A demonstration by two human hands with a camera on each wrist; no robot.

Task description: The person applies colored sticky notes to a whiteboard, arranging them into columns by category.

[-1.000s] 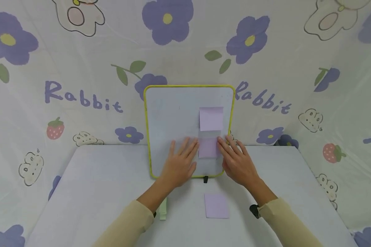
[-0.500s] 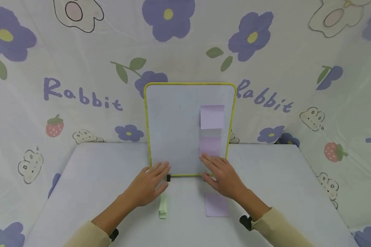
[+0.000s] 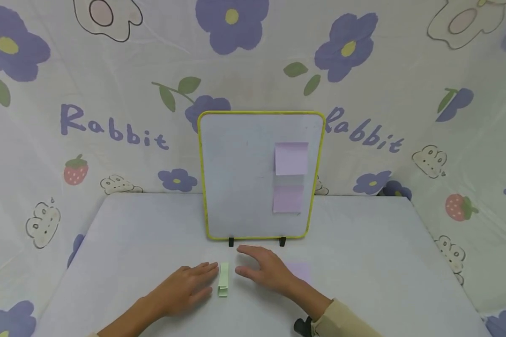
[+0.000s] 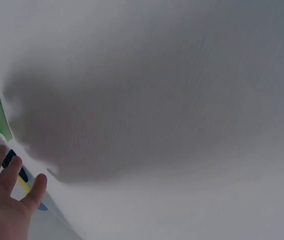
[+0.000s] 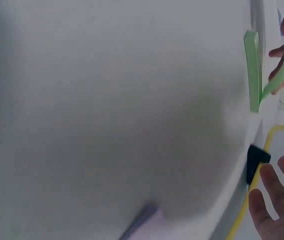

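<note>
On the white table, a narrow strip of green sticky notes (image 3: 223, 279) lies between the two hands, its near end folded up. My left hand (image 3: 186, 286) is just left of it, fingers extended, holding nothing. To its right, my right hand (image 3: 266, 269) hovers with thumb and fingers spread apart and nothing between them. The right wrist view shows the green strip (image 5: 253, 72) with a raised flap. Partly behind the right forearm lies a purple sticky note pad (image 3: 300, 271). Two purple notes, an upper note (image 3: 291, 159) and a lower note (image 3: 287, 199), stick to the whiteboard (image 3: 236, 178).
The yellow-framed whiteboard stands upright at the back of the table (image 3: 371, 262) on small black feet (image 3: 282, 241). Behind it hangs a patterned cloth (image 3: 253, 84) with purple flowers and rabbits.
Both hands have left the lower purple note and the board and come down toward the green strip. The right hand has also shifted left, and its forearm now covers part of the purple pad.
</note>
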